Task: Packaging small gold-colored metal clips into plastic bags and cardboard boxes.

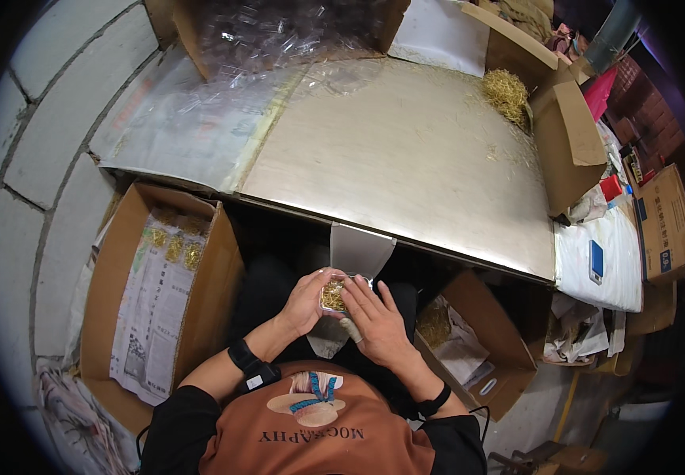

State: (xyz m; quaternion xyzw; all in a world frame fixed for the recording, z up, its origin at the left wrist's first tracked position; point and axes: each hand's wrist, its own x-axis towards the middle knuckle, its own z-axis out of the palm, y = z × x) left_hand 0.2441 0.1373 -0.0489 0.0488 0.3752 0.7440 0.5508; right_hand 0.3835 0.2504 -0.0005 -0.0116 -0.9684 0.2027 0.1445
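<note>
Close in front of my body, both hands are at a small clear plastic box (332,297) filled with thin gold-coloured pieces, like pins. My left hand (303,302) is closed around its left side. My right hand (374,317) grips it from the right, its fingers laid over the top and edge. One finger of that hand wears a pale wrap. Just beyond the box, a whitish flap (360,252) hangs at the table's front edge. Whether the box's lid is fully down is hidden by my fingers.
A metal-topped table (406,150) stands ahead, with a gold heap (505,95) at its back right. Many clear plastic boxes (279,39) lie at the back left. To my left, a cardboard box (200,317) holds several filled boxes; another carton (508,372) sits at right.
</note>
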